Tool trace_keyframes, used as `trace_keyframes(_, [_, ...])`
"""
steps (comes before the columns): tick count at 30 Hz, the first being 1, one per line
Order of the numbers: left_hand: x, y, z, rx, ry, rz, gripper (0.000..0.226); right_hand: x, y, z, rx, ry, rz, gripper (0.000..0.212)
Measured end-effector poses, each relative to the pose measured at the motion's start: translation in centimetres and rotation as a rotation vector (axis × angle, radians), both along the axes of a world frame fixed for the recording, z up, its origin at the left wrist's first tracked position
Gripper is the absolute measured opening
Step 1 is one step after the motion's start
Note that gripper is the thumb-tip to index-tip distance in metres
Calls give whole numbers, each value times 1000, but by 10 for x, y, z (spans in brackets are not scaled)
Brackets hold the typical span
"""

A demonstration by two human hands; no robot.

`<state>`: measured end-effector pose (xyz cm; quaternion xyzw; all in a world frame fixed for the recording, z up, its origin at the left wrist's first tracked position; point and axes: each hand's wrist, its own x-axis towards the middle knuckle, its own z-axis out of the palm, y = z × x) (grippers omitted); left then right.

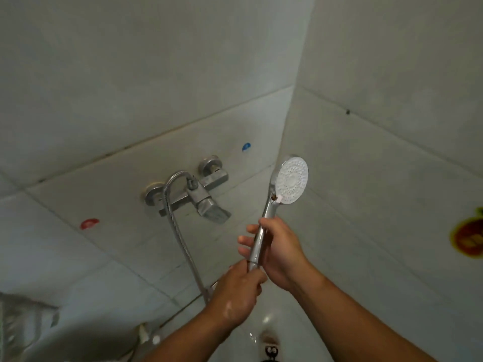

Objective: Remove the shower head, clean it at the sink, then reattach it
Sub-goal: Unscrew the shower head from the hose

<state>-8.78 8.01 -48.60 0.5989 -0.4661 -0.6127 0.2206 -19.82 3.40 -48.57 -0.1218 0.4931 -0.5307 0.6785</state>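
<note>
Shower head is sitting upright in front of the tiled corner, nozzle face turned toward the camera, up and to the right of the wall faucet; right hand is gripping the chrome handle mid-length, fingers wrapped around it; left hand is clenching the bottom end of the handle, right where the hose joins, touching the right hand's lower edge; whether the joint is threaded on or loose I cannot tell, the fingers are covering it; metal hose is arching out of the top of the faucet, running down its left side and passing behind the left hand; blue sticker is sitting on the tile above and right of the faucet, red sticker below and left of it; orange sticker is showing on the side wall far right of the faucet; white tub floor with a drain is lying well below the faucet, between the forearms.
</note>
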Motion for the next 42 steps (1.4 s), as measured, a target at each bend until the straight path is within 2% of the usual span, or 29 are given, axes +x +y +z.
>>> trace_keyframes(1, [-2,0,1,1,-5,-35,8,0,2,-2,19,-27,-35,17])
trace_keyframes(4, [-11,0,-5,-51,-89,-162,14,-4,5,-10,38,-8,-164,7])
trace_keyframes(6, [-21,2,-12,-192,-335,-247,9,-8,6,-14,61,16,-243,18])
trace_keyframes(8, [-32,5,-17,-285,-494,-258,20,-12,5,-20,86,19,-287,20])
trace_keyframes(11, [-47,4,-25,-286,-554,-307,20,-25,6,-26,131,9,-322,22])
trace_keyframes(15, [-61,-6,-34,-276,-617,-358,8,-42,6,-35,134,23,-348,22])
trace_keyframes(18, [-72,-10,-41,-232,-602,-354,26,-48,4,-42,115,86,-371,26])
trace_keyframes(21, [-85,-16,-40,-98,-528,-395,31,-59,2,-46,103,98,-353,29])
trace_keyframes(24, [-85,-26,-30,303,-195,-351,33,-70,0,-48,95,42,-315,32])
trace_keyframes(26, [-81,-32,-29,405,13,-369,37,-77,-1,-49,87,8,-292,32])
trace_keyframes(28, [-80,-29,-34,252,39,-333,28,-85,-5,-48,59,10,-277,30])
trace_keyframes(30, [-80,-18,-39,2,-17,-179,26,-94,-11,-46,29,8,-276,26])
trace_keyframes(33, [-87,-2,-51,-350,-215,-52,32,-102,-18,-44,18,-25,-288,23])
trace_keyframes(35, [-94,3,-55,-498,-306,-12,31,-101,-20,-44,23,-34,-284,24])
trace_keyframes(39, [-96,-2,-57,-578,-331,18,26,-98,-22,-43,24,-79,-278,23])
trace_keyframes(42, [-90,-8,-56,-449,-290,-41,39,-96,-23,-42,-3,-97,-275,22])
